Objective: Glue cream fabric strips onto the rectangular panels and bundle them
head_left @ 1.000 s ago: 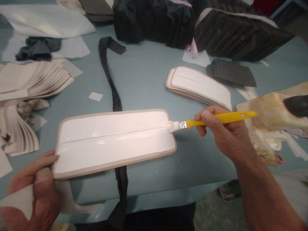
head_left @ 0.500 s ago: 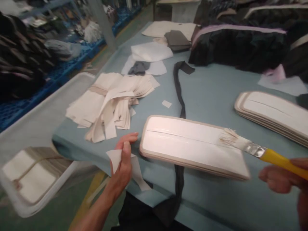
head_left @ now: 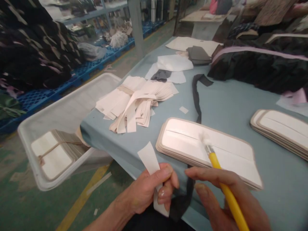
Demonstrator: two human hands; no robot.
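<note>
Between the thumb and fingers of my left hand is a white paper strip, its ends sticking out above and below the grip. My right hand holds a yellow-handled paintbrush. The brush's bristles lie over a stack of long white panels with rounded corners and beige edges. The top panel has a dark line along its length and looks glossy at its left part. Thumb and forefinger of the right hand point toward the left hand, a small gap between them. A black fabric strap runs beneath the stack.
A fanned pile of cream strips lies left of the panels. Another panel stack sits at the right. Black fabric bundles line the back. On the left, below the table edge, stands a white plastic bin holding tied panels.
My right hand has swung left with the paintbrush, its handle now pointing down toward me. My left hand has come right and nearer, holding the strip up. The camera view has shifted left.
</note>
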